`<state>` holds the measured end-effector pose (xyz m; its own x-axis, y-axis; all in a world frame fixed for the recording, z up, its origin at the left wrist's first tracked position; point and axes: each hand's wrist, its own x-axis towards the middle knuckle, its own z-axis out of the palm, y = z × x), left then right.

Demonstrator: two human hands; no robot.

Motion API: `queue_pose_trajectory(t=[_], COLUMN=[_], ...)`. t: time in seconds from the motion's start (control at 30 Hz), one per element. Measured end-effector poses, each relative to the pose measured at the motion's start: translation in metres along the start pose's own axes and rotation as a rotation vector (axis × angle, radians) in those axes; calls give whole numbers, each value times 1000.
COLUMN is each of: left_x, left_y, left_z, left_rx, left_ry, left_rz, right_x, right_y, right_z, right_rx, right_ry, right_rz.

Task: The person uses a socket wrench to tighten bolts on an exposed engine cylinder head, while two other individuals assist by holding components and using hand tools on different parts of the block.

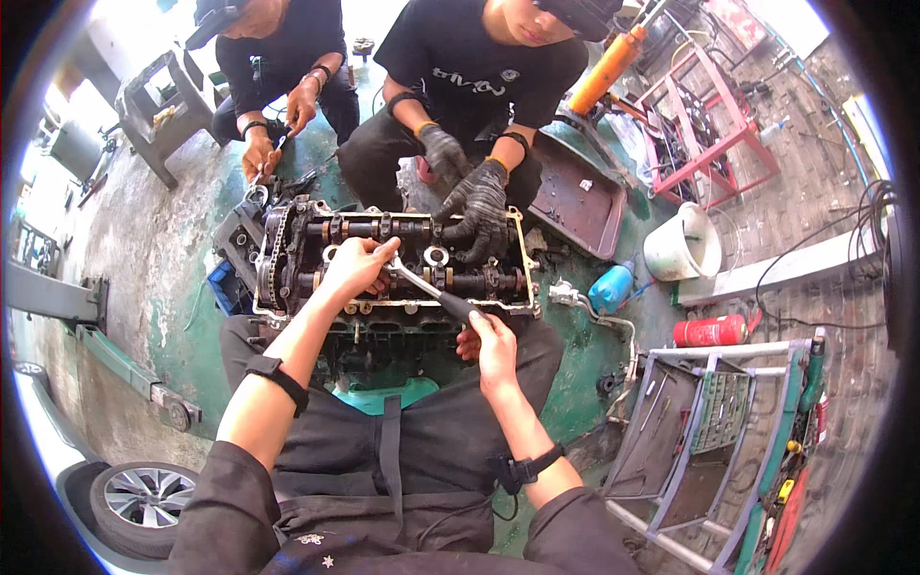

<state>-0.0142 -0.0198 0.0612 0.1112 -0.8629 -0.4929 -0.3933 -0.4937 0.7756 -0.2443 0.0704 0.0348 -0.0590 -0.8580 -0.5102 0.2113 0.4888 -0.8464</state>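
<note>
1. Pale edging (527,268) is seen around the engine (410,228); its near edge is overhung by the wrench (454,305), while its far right side is occupied by a co-worker's gloved hands (481,206).
2. The wrench's head is gripped by the left hand (355,269), extended over the engine's middle; its handle is enclosed by the right hand (495,352), thumb uppermost.
3. One white scrap (586,185) is contained in the brown tray (575,216), tools (655,404) in the grey cart (762,351); the contents of the bucket (666,251) cannot be made out.
</note>
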Motion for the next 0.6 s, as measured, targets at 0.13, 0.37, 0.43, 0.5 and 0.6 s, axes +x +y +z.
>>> queue_pose_trajectory(t=[0.13, 0.37, 0.43, 0.5, 0.6], left_x=[-4, -8, 0, 5, 9], left_y=[-33, -49, -57, -61, -69], left_z=[1, 23, 31, 35, 37], left_rx=[-144, -65, -97, -66, -18], left_ry=[296, 337, 453, 519, 614], left_rz=[236, 518, 554, 600, 683], right_x=[-7, -13, -18, -23, -42], right_y=[7, -1, -2, 6, 16], right_z=[0, 6, 9, 10, 24], right_rx=[-36, -84, -119, -93, -135], right_ry=[-48, -20, 1, -22, -87], right_rz=[91, 103, 103, 125, 173])
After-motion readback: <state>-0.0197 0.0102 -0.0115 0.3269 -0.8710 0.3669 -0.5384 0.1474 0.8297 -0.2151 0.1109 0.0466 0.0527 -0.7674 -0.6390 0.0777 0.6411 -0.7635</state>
